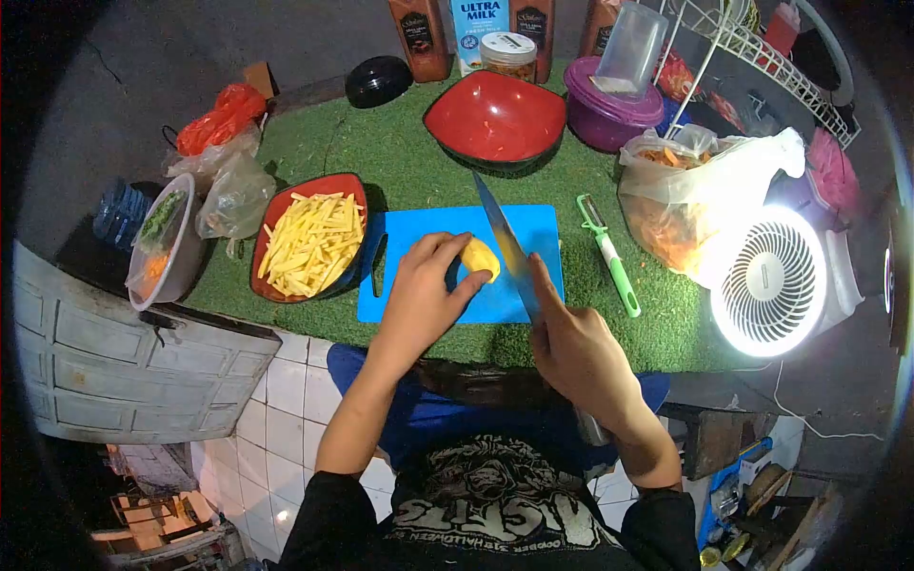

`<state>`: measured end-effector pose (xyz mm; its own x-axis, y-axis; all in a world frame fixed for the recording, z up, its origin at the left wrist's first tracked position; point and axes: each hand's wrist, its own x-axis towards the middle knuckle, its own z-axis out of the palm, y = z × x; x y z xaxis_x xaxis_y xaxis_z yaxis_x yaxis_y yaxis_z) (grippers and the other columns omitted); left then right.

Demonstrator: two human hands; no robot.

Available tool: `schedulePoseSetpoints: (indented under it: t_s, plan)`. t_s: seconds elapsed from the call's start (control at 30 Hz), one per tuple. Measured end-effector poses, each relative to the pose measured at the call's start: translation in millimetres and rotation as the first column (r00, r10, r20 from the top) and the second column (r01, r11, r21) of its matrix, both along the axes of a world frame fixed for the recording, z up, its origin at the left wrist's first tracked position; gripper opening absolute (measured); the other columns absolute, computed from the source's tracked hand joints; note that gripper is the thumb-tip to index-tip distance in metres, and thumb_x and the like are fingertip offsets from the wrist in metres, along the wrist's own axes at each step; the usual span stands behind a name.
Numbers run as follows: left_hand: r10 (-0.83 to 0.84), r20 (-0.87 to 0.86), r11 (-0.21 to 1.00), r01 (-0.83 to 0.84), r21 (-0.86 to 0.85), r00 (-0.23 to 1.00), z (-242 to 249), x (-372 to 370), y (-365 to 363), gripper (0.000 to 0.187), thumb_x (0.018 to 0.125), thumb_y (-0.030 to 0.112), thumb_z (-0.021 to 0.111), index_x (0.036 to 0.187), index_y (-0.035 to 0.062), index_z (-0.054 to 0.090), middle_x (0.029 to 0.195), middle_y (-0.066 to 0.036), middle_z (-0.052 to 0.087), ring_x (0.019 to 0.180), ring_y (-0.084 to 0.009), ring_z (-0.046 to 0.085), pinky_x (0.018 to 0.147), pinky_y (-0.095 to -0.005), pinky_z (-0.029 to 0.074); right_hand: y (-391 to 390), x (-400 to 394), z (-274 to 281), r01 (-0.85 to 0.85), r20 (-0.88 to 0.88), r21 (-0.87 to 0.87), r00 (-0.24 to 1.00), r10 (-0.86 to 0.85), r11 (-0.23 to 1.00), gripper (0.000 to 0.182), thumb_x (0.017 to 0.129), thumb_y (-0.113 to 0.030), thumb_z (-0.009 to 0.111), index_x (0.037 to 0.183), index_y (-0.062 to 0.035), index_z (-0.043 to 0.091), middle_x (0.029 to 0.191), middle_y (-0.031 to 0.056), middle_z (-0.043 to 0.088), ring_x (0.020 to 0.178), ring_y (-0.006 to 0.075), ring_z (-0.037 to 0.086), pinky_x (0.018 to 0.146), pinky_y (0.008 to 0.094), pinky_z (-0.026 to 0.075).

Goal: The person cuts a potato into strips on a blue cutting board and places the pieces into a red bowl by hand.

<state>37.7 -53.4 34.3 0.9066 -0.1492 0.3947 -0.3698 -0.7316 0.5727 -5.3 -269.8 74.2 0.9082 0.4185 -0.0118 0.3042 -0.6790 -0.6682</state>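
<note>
Potato [482, 259], peeled and yellow, sits slightly right of the middle of the blue cutting board [409, 224], pinched between the fingers and thumb of the left hand [430, 290]. The right hand [579, 347] is wrapped round the handle of a knife [507, 233], its blade just right of the potato, tip past the board's far edge. Pale cut sticks [314, 245] fill a bowl [328, 182] near the board's left edge; a green peeler [609, 259] lies off its right edge.

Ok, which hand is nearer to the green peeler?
Right. The right hand, gripping the knife, is just left of the green peeler; the left hand is farther left, holding the yellow piece over the blue board.
</note>
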Motion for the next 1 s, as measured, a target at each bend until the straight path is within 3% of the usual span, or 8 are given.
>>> schedulePoseSetpoints:
  t_s: [0.4, 0.47, 0.7, 0.83, 0.87, 0.9, 0.97, 1.0]
  plan:
    - [-0.045, -0.055, 0.999, 0.045, -0.004, 0.997, -11, -1, -7, 0.054, 0.084, 0.017, 0.079, 0.132, -0.0014, 0.063, 0.137, -0.02, 0.062, 0.128, -0.0321, 0.06, 0.104, -0.0387, 0.047, 7, -2, -1, -0.041, -0.02, -0.098, 0.999, 0.039, 0.994, 0.08, 0.087, -0.004, 0.061, 0.156, 0.0021, 0.02, 0.068, 0.0233, 0.061, 0.061, 0.0433, 0.063, 0.059, 0.0532, 0.05]
    - [-0.037, -0.082, 0.999, 0.037, 0.001, 0.996, -12, -2, -10, 0.055, 0.085, 0.017, 0.079, 0.134, -0.001, 0.062, 0.138, -0.021, 0.061, 0.129, -0.0323, 0.059, 0.105, -0.0389, 0.046, 6, -8, -6, -0.085, 0.078, -0.062, 0.993, 0.09, 0.994, 0.084, 0.084, -0.009, 0.06, 0.155, 0.0082, 0.018, 0.065, 0.0212, 0.062, 0.05, 0.0379, 0.065, 0.047, 0.0495, 0.053]
    - [-0.104, -0.172, 0.994, 0.107, 0.004, 0.98, -6, 2, 0, 0.058, 0.086, 0.021, 0.078, 0.137, 0.0002, 0.06, 0.14, -0.02, 0.059, 0.135, -0.0292, 0.055, 0.108, -0.04, 0.043, 6, -21, 9, -0.063, -0.198, -0.073, 0.979, 0.047, 0.995, 0.091, 0.086, -0.006, 0.064, 0.158, 0.0053, 0.011, 0.067, 0.0179, 0.059, 0.054, 0.0379, 0.061, 0.052, 0.0493, 0.05]
    - [-0.052, -0.192, 0.998, 0.056, 0.018, 0.98, -5, 1, -4, 0.061, 0.081, 0.021, 0.082, 0.135, 0.0009, 0.062, 0.137, -0.02, 0.061, 0.133, -0.0286, 0.057, 0.107, -0.0393, 0.044, 12, -32, 10, -0.078, -0.126, -0.15, 0.99, 0.059, 0.986, 0.09, 0.078, -0.006, 0.067, 0.152, 0.0146, 0.02, 0.128, 0.0298, 0.06, 0.057, 0.0236, 0.059, 0.046, 0.0399, 0.051]
    - [-0.062, -0.2, 0.997, 0.068, 0.022, 0.978, -6, 1, -4, 0.061, 0.081, 0.021, 0.082, 0.135, 0.0009, 0.062, 0.137, -0.02, 0.061, 0.133, -0.0286, 0.057, 0.107, -0.0393, 0.044, 18, -38, -4, 0.052, 0.107, -0.049, 0.993, -0.046, 0.997, 0.077, 0.08, -0.009, 0.059, 0.152, 0.0068, 0.036, 0.063, 0.0085, 0.054, 0.036, 0.0138, 0.051, 0.032, 0.0337, 0.044]
    - [-0.048, -0.177, 0.998, 0.055, 0.032, 0.983, -8, 1, -4, 0.061, 0.08, 0.02, 0.083, 0.134, 0.001, 0.063, 0.136, -0.02, 0.062, 0.132, -0.0286, 0.057, 0.106, -0.0389, 0.044, 19, -39, -2, 0.065, 0.098, -0.045, 0.993, -0.06, 0.997, 0.077, 0.08, -0.009, 0.059, 0.152, 0.0068, 0.036, 0.063, 0.0085, 0.054, 0.036, 0.0138, 0.051, 0.032, 0.0337, 0.044]
    - [-0.047, -0.164, 0.998, 0.054, 0.04, 0.985, -10, 1, -4, 0.061, 0.079, 0.02, 0.083, 0.133, 0.001, 0.064, 0.135, -0.02, 0.063, 0.132, -0.0287, 0.058, 0.105, -0.0385, 0.045, 17, -41, 13, -0.054, -0.047, -0.221, 0.998, 0.045, 0.974, 0.077, 0.077, -0.004, 0.065, 0.144, 0.0186, 0.036, 0.151, 0.027, 0.045, 0.053, 0.0141, 0.049, 0.039, 0.0315, 0.048]
    - [-0.045, -0.157, 0.997, 0.053, 0.047, 0.987, -10, 1, -3, 0.06, 0.079, 0.019, 0.084, 0.132, 0.0008, 0.064, 0.135, -0.019, 0.063, 0.131, -0.0289, 0.058, 0.105, -0.0384, 0.045, 16, -37, 16, -0.054, 0.056, -0.224, 0.996, 0.069, 0.973, 0.073, 0.075, -0.003, 0.063, 0.142, 0.0177, 0.042, 0.149, 0.0259, 0.048, 0.052, 0.0108, 0.044, 0.037, 0.0291, 0.046]
